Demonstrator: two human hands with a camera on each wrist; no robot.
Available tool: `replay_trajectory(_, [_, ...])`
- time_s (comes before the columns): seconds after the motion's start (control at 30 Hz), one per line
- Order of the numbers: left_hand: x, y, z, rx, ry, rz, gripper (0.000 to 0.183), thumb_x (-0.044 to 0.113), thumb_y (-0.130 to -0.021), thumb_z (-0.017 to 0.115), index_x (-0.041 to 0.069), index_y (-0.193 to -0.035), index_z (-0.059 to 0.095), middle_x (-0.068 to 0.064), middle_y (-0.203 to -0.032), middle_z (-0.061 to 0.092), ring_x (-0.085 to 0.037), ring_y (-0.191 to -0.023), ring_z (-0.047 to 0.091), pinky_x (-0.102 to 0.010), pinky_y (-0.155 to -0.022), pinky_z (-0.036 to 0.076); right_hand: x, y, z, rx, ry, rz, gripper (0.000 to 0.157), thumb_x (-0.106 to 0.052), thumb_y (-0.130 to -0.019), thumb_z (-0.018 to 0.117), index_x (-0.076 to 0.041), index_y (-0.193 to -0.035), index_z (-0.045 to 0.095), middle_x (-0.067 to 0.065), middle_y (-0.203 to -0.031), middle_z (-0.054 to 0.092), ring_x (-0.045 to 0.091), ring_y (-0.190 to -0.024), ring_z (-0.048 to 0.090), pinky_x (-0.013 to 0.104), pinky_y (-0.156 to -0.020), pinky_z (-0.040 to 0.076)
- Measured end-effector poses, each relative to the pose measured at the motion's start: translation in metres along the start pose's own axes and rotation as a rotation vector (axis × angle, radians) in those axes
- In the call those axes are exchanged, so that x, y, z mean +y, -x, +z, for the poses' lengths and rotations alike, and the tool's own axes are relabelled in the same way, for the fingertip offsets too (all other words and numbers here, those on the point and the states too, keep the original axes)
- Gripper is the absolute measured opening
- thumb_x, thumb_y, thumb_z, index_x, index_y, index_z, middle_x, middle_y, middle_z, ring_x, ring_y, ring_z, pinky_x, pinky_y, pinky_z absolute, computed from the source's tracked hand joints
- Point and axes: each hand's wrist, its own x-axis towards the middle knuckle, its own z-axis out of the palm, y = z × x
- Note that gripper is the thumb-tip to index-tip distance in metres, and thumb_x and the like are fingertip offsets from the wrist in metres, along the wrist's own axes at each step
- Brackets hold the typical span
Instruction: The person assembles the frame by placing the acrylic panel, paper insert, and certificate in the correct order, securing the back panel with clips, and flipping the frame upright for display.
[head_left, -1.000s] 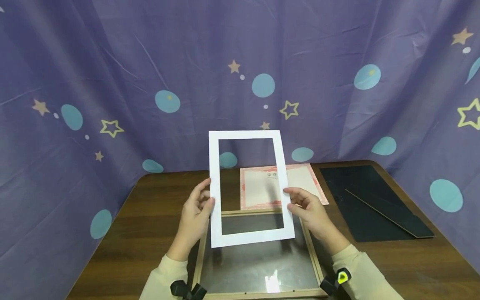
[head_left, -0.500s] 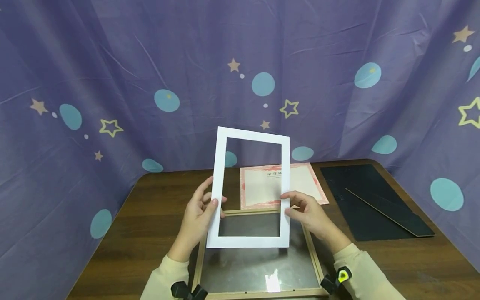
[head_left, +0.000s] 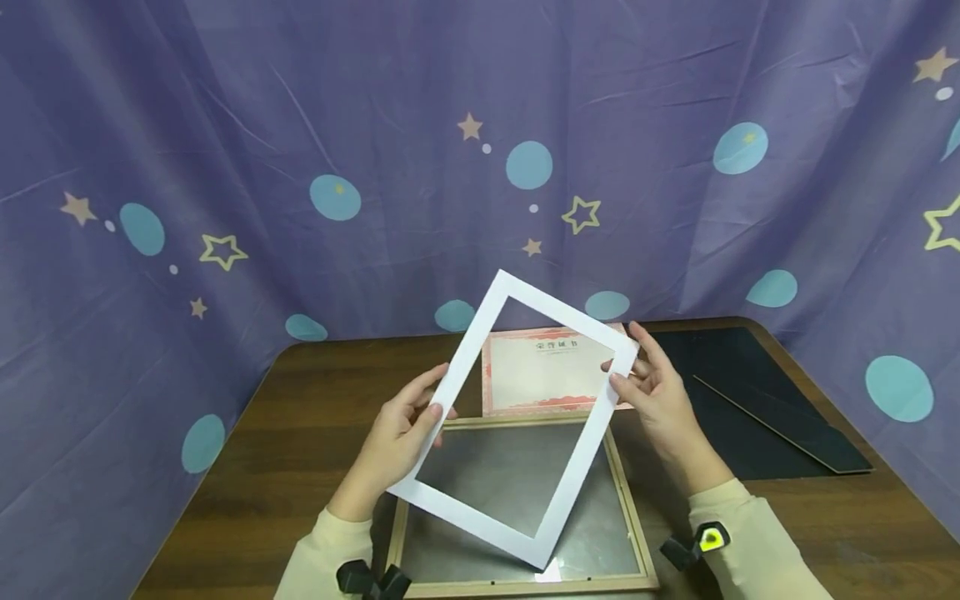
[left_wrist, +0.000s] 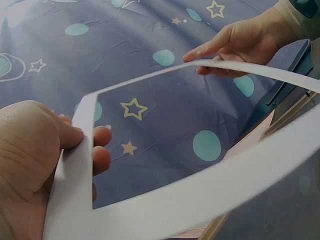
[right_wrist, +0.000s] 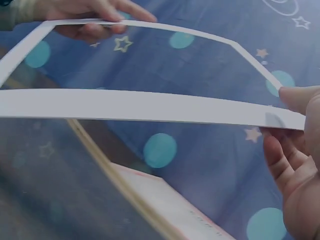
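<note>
A white rectangular picture mat (head_left: 468, 521) with a large cut-out window is held up in the air, turned aslant in the head view. My left hand (head_left: 401, 433) pinches its left long side, thumb on the near face and fingers behind. My right hand (head_left: 663, 408) pinches it near the upper right corner; in the right wrist view the thumb lies over the white strip and the fingers (right_wrist: 277, 155) sit under it. Below lies a light wooden picture frame (head_left: 628, 517) with a clear, reflecting pane (head_left: 600, 542), partly covered by the mat.
Behind the frame lies a certificate (head_left: 525, 375) with a red patterned border. On the right, a dark backing board (head_left: 712, 350) with a raised flap lies on the brown wooden table (head_left: 262, 467). A purple curtain (head_left: 405, 125) with stars hangs behind and at the sides.
The mat has turned clockwise from nearly upright to aslant. My right hand has moved up and right, now gripping near its upper right corner. My left hand stays at the left side.
</note>
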Motion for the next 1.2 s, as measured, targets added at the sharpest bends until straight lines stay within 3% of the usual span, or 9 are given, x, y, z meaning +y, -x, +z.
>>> replay_trajectory(0.13, [-0.015,0.002,-0.003,-0.046,-0.018,-0.046,0.047,-0.005,-0.097,0.049,0.001,-0.143,0.041,-0.012,-0.088,0.066,-0.027,-0.056,0.058,-0.029,-0.049,0.049,-0.007,0.0,-0.009,-0.013,0.024,-0.003,0.052,0.012,-0.09,0.056,0.003,-0.14,0.043,0.007,-0.098,0.071,0.013,-0.084,0.066,0.024,-0.064,0.055])
replay_trajectory(0.3, [-0.015,0.003,-0.009,-0.099,-0.028,-0.094,0.046,-0.003,-0.098,0.049,0.002,-0.143,0.041,-0.015,-0.089,0.066,-0.029,-0.056,0.058,-0.029,-0.049,0.049,-0.014,0.003,-0.018,-0.169,0.051,0.025,0.033,0.014,-0.089,0.056,0.0,-0.119,0.062,0.009,-0.098,0.072,0.01,-0.075,0.066,0.024,-0.06,0.055])
replay_trajectory(0.4, [-0.002,0.002,-0.012,-0.124,-0.045,-0.099,0.045,-0.003,-0.097,0.05,-0.002,-0.141,0.042,-0.016,-0.088,0.063,-0.029,-0.055,0.057,-0.029,-0.049,0.049,-0.019,0.003,-0.022,-0.253,0.092,0.053,0.034,0.015,-0.087,0.058,-0.002,-0.115,0.064,0.006,-0.1,0.072,0.01,-0.072,0.066,0.025,-0.058,0.055])
replay_trajectory(0.57, [0.014,0.001,-0.016,-0.136,-0.071,-0.11,0.042,-0.004,-0.096,0.051,-0.004,-0.138,0.045,-0.013,-0.087,0.059,-0.017,-0.054,0.057,-0.029,-0.048,0.049,-0.026,0.005,-0.028,-0.356,0.193,0.077,0.038,0.016,-0.082,0.063,0.006,-0.118,0.06,0.007,-0.102,0.072,0.009,-0.07,0.062,0.025,-0.048,0.05])
replay_trajectory(0.73, [0.014,0.002,-0.02,-0.138,-0.091,-0.119,0.045,-0.004,-0.094,0.055,-0.004,-0.138,0.046,-0.012,-0.085,0.059,-0.013,-0.057,0.057,-0.03,-0.05,0.051,-0.027,0.005,-0.031,-0.357,0.274,0.103,0.039,0.011,-0.082,0.067,-0.002,-0.119,0.063,0.004,-0.104,0.072,0.008,-0.065,0.059,0.025,-0.046,0.049])
replay_trajectory(0.87, [0.011,0.002,-0.024,-0.057,-0.185,-0.112,0.045,-0.005,-0.091,0.061,-0.004,-0.135,0.05,-0.011,-0.082,0.06,-0.016,-0.06,0.056,-0.028,-0.051,0.05,-0.026,0.004,-0.034,-0.288,0.282,0.082,0.042,0.011,-0.082,0.067,-0.006,-0.12,0.064,0.002,-0.105,0.072,0.008,-0.063,0.058,0.025,-0.045,0.048])
replay_trajectory(1.0, [0.005,0.003,-0.028,0.113,-0.269,-0.104,0.042,-0.005,-0.088,0.065,-0.006,-0.128,0.056,-0.013,-0.086,0.065,-0.015,-0.062,0.054,-0.025,-0.051,0.047,-0.026,0.003,-0.038,-0.212,0.217,0.037,0.045,0.016,-0.082,0.064,-0.005,-0.122,0.062,0.002,-0.108,0.071,0.007,-0.062,0.059,0.022,-0.044,0.047])
replay_trajectory(1.1, [-0.007,0.004,-0.03,0.23,-0.182,-0.101,0.043,-0.008,-0.086,0.065,-0.005,-0.129,0.056,-0.017,-0.091,0.063,-0.015,-0.067,0.055,-0.022,-0.053,0.048,-0.024,0.002,-0.039,-0.175,0.147,0.021,0.047,0.017,-0.083,0.062,-0.005,-0.124,0.061,0.003,-0.109,0.071,0.007,-0.063,0.06,0.019,-0.047,0.048])
replay_trajectory(1.2, [-0.026,0.004,-0.029,0.287,0.03,-0.103,0.051,-0.011,-0.087,0.062,-0.003,-0.135,0.049,-0.02,-0.101,0.057,-0.014,-0.074,0.059,-0.022,-0.06,0.053,-0.022,0.002,-0.036,-0.139,0.084,0.017,0.047,0.018,-0.083,0.062,-0.002,-0.126,0.059,0.005,-0.11,0.07,0.007,-0.066,0.062,0.019,-0.05,0.05])
